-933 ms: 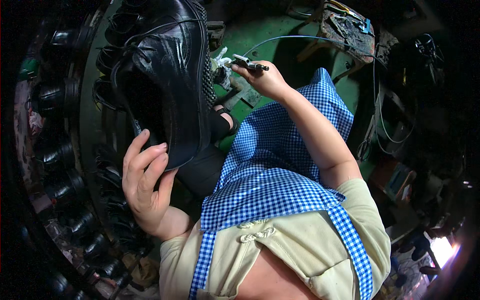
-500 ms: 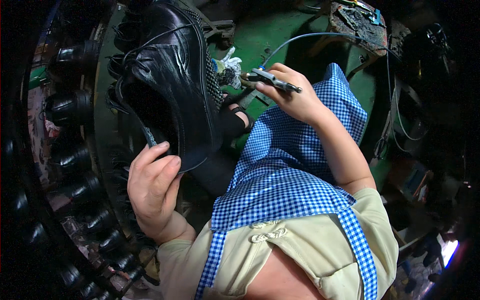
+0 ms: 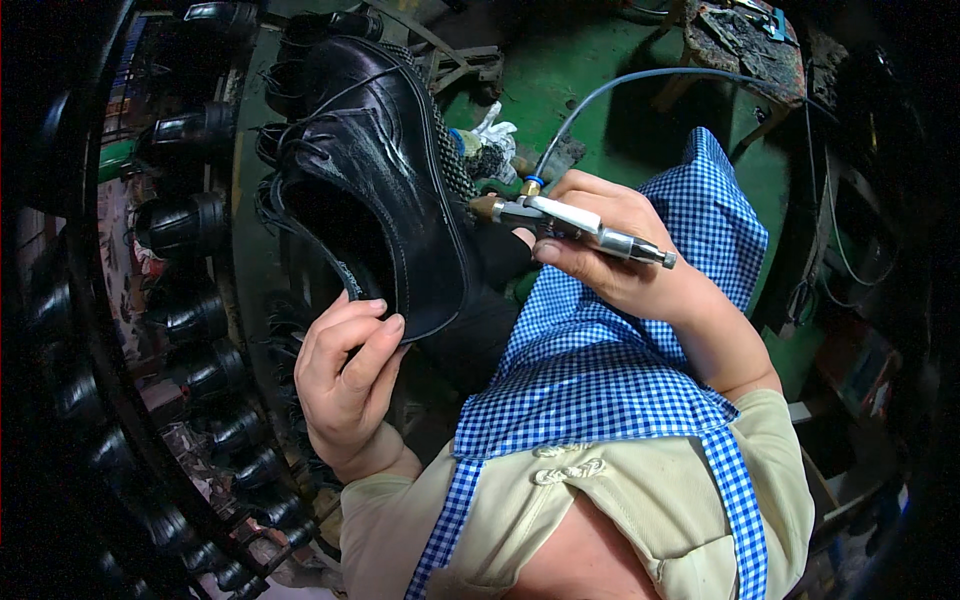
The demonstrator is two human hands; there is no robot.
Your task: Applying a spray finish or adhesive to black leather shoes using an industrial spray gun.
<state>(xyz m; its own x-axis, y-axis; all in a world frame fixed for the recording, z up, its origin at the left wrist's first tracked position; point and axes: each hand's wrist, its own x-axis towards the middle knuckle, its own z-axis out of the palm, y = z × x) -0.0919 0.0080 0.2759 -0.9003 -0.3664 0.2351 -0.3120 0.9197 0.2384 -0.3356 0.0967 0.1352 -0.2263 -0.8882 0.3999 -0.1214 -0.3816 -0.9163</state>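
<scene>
A black leather lace-up shoe (image 3: 425, 215) is tilted toe-away in front of me, its dark opening facing me. At the heel rim, my left hand (image 3: 350, 375) pinches the edge, thumb and fingers closed on it. My right hand (image 3: 640, 270) is wrapped round a small metal spray gun (image 3: 580, 222), with its nozzle end beside the shoe's textured sole edge. A thin blue-grey air hose (image 3: 640, 76) joins the gun at a brass fitting and arcs away to the right.
Racks of black shoes (image 3: 180, 225) line the left side. A crumpled white glove (image 3: 492, 135) lies on the green floor beyond the shoe. At the far right stands a worn stool (image 3: 735, 45) with tools on it. A blue checked apron (image 3: 590, 370) covers my lap.
The spray gun has come closer to me and swung so more of its body shows, near the shoe's side. My left hand keeps its grip on the heel; the whole view has shifted slightly.
</scene>
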